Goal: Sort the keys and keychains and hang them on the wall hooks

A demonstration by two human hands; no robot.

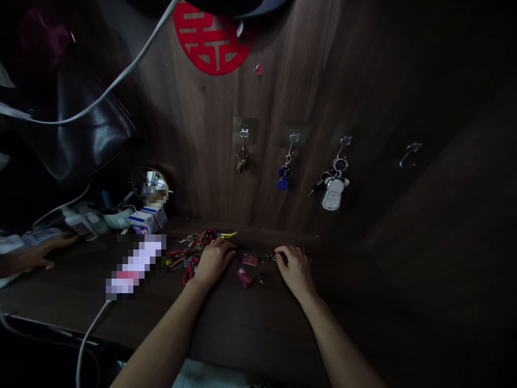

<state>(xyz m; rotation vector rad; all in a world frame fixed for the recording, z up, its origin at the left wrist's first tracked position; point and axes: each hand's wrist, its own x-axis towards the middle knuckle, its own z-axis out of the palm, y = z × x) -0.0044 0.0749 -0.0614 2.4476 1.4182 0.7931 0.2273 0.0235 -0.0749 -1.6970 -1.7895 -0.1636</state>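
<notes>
My left hand (214, 258) rests on the dark shelf (242, 334), palm down, its fingers reaching over the edge of a pile of cords and keys (188, 253) in red, brown and yellow. My right hand (297, 269) lies further right, with its thumb apart from the curved fingers. Its fingertips are at a small key ring (267, 256); the outer fingers are hard to see in the dim light. Between my hands lie a flat pink-red tag (249, 260), a dark red piece (244, 277) and a small round metal item (262, 278).
Keys (241, 161), a blue-tagged ring (283, 180) and a white key fob (333, 193) hang from wall hooks; another hook (411, 155) holds nothing. At left are a blurred pale device (137, 267) with a cable, small boxes (147, 220), a round mirror (151, 183) and another person's hand (40, 254).
</notes>
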